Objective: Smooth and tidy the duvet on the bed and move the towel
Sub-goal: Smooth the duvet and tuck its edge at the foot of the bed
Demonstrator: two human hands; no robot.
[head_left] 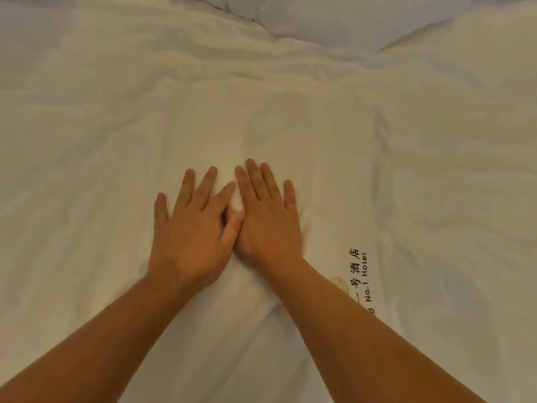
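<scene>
Head view. Both hands lie palm down, side by side, on a white rectangular cloth with a printed hotel logo [359, 282] along its right edge; this cloth is judged to be the towel [305, 135], spread flat over the white, softly creased fabric duvet [87, 126] that covers the bed. The left hand [191, 228] has its fingers straight and fanned, the thumb touching the inner edge of the right hand [268, 219], whose fingers are likewise straight and pressed to the cloth. Neither grip is closed on anything: both are flat and spread, pressing rather than holding. Pale bluish-white pillows [334, 16] sit at the far edge of the bed, beyond a band of ridged folds in the duvet.

Progress, as a judgement: smoothing is under way but not complete. The cloth under and just ahead of the hands lies fairly flat, while wrinkles remain in the duvet at the far centre, to the left, and to the right of the towel's edge. The towel is on the middle of the bed, under the hands, so moving it appears not yet done. Where it should go cannot be told from this view.
</scene>
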